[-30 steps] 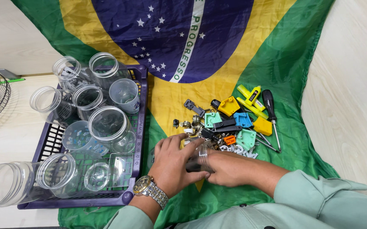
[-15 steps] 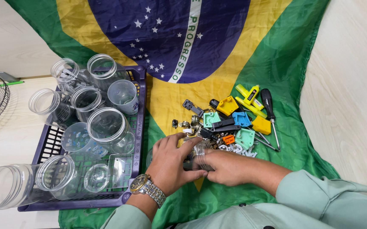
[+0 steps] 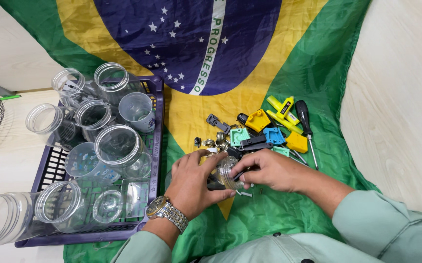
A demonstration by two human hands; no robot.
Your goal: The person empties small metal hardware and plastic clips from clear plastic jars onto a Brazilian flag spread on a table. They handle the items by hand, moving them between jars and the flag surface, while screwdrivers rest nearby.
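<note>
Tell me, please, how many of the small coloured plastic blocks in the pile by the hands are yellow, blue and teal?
Yellow blocks: 2
Blue block: 1
Teal blocks: 2, one partly hidden by the right hand
Total: 5

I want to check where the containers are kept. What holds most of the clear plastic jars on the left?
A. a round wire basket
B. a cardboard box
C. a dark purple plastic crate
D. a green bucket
C: the clear jars stand and lie inside a dark purple slatted crate beside the flag cloth.
</note>
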